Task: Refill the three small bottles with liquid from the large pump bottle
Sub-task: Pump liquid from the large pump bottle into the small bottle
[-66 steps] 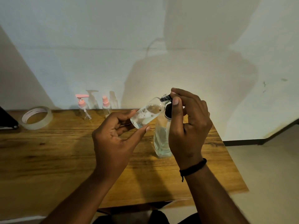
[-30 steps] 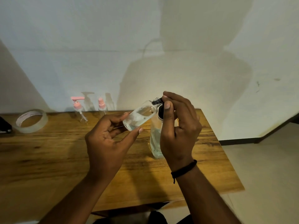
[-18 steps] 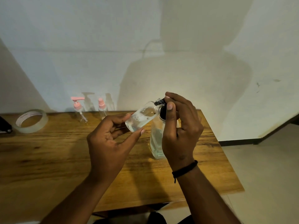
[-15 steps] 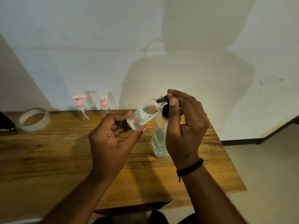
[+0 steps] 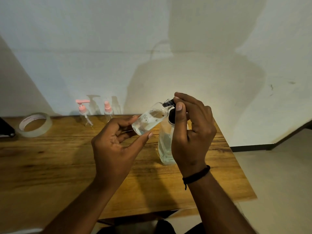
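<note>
Three small bottles: one [image 5: 150, 120] tilted, two pink-topped [image 5: 83, 114] [image 5: 108, 109] by the wall. One large bottle [image 5: 164, 149]. One tape roll [image 5: 34, 124]. Two hands [image 5: 114, 147] [image 5: 190, 132]. One wristband [image 5: 196, 175]. One table [image 5: 50, 166].

A plain off-white plastered wall [image 5: 168, 48] fills the upper half, lit from the front — broad soft shadows fall across it, and a few small dark marks sit at its right. Against it stands a warm brown wooden table with dark grain streaks [image 5: 50, 166]. To the right lies a pale smooth floor [image 5: 278, 183], edged by a dark skirting strip [image 5: 253, 147] along the wall's foot.
</note>
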The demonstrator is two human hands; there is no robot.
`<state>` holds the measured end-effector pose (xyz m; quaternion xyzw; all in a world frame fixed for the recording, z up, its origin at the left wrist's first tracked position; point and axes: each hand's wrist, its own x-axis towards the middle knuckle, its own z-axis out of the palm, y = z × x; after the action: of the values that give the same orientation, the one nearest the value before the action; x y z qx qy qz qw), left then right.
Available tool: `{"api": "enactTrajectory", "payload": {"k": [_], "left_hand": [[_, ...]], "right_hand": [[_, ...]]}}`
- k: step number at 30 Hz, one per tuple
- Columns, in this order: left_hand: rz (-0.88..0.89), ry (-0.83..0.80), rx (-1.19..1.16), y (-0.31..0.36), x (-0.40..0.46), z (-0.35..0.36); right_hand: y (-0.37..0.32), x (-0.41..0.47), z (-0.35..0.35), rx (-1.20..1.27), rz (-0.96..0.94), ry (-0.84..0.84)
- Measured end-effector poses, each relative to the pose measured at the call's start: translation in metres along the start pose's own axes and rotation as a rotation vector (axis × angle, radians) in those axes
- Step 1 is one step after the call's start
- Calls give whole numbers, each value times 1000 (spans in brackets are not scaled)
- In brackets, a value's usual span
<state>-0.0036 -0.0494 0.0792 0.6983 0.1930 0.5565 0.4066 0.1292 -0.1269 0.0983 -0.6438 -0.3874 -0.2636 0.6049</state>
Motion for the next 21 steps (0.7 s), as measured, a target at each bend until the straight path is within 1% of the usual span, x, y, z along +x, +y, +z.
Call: {"api": "enactTrajectory", "payload": {"k": [21], "left_hand": [[-26, 3, 3, 0, -1, 1]], "right_hand": [[4, -2, 1, -4, 29, 6]]}}
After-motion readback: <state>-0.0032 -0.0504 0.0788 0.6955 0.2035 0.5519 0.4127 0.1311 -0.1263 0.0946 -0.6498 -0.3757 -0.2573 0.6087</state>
